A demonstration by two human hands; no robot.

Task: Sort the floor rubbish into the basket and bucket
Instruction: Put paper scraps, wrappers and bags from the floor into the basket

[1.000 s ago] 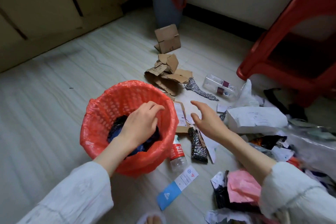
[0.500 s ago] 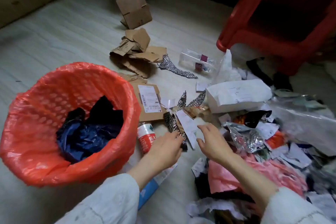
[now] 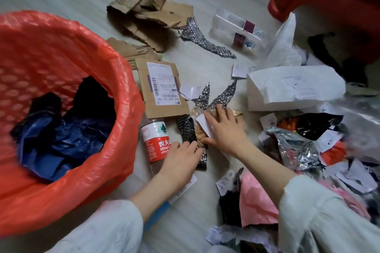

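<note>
The left hand [image 3: 181,158] lies palm down on the floor, its fingers bent onto a dark bubble-wrap strip [image 3: 188,129]; whether they actually grip the strip cannot be told. Just left of that hand a bottle [image 3: 155,141] with a red label lies on its side, touching the hand's edge. Farther left stands the basket [image 3: 61,51], lined with a red bag and holding dark blue and black plastic.

The right hand [image 3: 223,127] is spread flat, fingers straight, pressing a white paper slip [image 3: 202,123] and a crinkled golden wrapper [image 3: 200,135] to the floor. Its thumb nearly meets the left hand's fingertips. Just beyond its fingertips two silver bubble-wrap shards [image 3: 216,96] point away. Ahead and to the left of it lies a cardboard flap [image 3: 162,90] with a shipping label; ahead and to the right, a white parcel bag [image 3: 294,86]. Right of the wrist sits crumpled foil [image 3: 296,150]; beside the forearm, a pink sheet [image 3: 257,201]. Torn cardboard [image 3: 148,6] lies well ahead. The bucket is out of view.
</note>
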